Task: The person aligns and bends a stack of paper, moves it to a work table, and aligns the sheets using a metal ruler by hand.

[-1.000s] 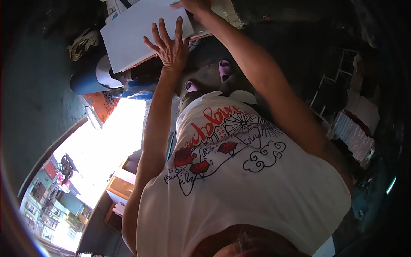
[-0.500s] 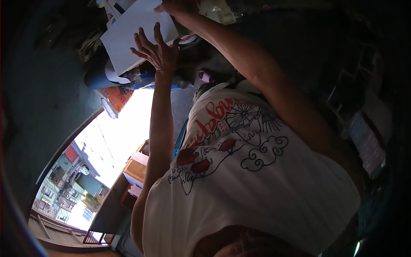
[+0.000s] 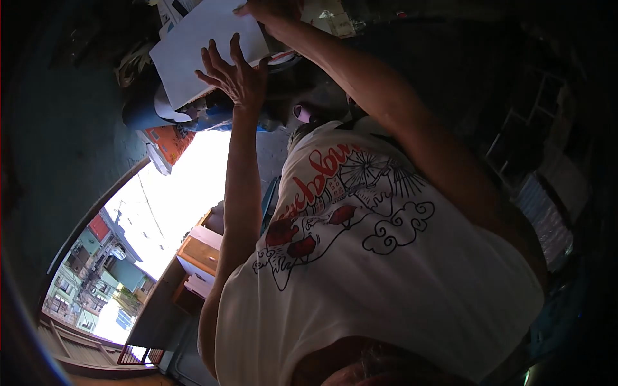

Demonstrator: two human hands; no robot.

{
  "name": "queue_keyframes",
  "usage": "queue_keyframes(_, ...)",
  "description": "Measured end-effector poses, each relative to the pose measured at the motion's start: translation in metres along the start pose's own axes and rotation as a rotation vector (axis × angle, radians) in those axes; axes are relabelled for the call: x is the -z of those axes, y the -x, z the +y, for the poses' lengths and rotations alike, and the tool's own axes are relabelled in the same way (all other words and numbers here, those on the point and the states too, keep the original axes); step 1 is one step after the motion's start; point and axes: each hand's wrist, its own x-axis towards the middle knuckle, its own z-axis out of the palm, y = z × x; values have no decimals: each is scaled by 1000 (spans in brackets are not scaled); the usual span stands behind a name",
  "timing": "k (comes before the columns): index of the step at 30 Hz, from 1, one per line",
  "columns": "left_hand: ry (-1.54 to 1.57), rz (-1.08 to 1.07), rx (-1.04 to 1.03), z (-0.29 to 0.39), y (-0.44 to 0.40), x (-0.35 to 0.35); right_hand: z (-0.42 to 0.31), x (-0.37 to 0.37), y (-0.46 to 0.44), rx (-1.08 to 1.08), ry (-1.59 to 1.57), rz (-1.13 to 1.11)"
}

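Note:
A white sheet of paper [image 3: 187, 61], or the top of a stack of it, lies tilted at the top of the view. My left hand [image 3: 235, 74] rests over its lower right part, fingers spread and stretched out. Up at the right edge of the sheet is my right hand [image 3: 273, 11], its thumb lapping over the white surface. The fingers of that hand are mostly in shadow and cut off by the frame. Under the sheet, a dark bundle and a blue item [image 3: 215, 119] show in part.
An orange packet [image 3: 168, 143] lies below the sheet, by a bright opening onto buildings. Wooden drawers [image 3: 199, 254] stand left of my body. A pink and dark item [image 3: 302, 114] is on the floor. Dim shelving or frames [image 3: 528, 122] are at the right.
Both hands keep nearly the same place on the sheet. The view has shifted slightly, so the background and the opening sit a little further left and up.

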Motion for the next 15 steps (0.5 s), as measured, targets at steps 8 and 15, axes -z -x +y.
queue_keyframes(8,-37,3,-5,-2,1,-2,-2,8,7,-11,-45,-32)
queue_keyframes(15,14,-40,20,5,-3,6,0,11,9,-30,-180,-79)
